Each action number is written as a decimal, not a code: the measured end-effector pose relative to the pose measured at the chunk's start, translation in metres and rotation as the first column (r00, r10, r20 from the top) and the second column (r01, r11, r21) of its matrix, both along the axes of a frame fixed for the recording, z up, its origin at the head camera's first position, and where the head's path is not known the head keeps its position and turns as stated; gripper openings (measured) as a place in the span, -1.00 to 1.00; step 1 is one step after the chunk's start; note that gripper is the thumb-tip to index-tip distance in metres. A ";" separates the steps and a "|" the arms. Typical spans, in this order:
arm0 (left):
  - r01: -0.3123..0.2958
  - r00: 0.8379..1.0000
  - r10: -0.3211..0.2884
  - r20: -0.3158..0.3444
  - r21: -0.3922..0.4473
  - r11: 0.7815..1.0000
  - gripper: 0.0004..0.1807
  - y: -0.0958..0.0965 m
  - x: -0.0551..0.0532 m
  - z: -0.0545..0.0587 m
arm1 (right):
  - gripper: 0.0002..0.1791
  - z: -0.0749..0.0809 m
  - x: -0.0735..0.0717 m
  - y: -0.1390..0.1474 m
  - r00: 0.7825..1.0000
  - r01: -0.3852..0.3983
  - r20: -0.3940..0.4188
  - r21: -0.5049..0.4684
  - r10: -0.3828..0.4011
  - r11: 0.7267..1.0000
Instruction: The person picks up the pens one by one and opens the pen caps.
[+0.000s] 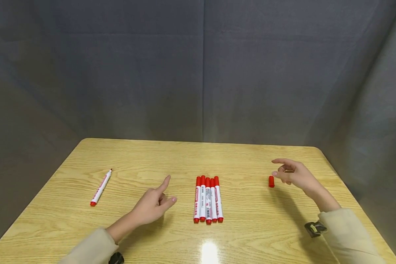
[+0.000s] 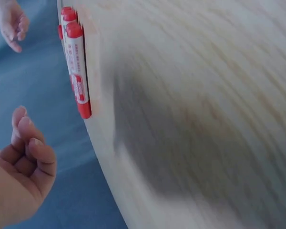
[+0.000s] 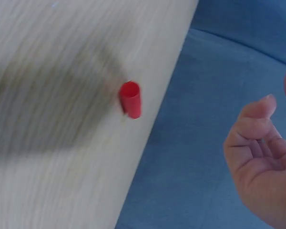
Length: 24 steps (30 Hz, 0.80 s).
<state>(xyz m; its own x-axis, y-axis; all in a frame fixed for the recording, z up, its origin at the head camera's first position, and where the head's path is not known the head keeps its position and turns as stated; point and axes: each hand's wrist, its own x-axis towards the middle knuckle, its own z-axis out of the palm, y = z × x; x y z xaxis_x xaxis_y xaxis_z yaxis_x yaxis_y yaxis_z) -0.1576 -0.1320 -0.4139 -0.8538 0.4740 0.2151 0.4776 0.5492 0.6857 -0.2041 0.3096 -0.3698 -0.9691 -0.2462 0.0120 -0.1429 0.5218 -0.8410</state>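
Several red-capped white markers lie side by side in a row at the middle of the table. Left of them is my left hand, index finger and thumb extended, the other fingers loosely curled, holding nothing. In the left wrist view that hand shows with the marker row beyond it. Over the table's right side hovers my right hand, also holding nothing, its thumb near a loose red cap. The right wrist view shows the cap lying on its side, its open end visible, apart from the fingers.
An uncapped marker lies at the table's left, its tip pointing away from me. The wooden table ends at a dark grey curtain behind it and at both sides.
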 end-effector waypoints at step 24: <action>0.021 0.984 0.019 0.178 -0.218 0.976 0.11 0.041 -0.007 -0.024 | -0.46 0.005 0.001 -0.032 0.998 -0.052 -0.045 -0.061 0.049 0.997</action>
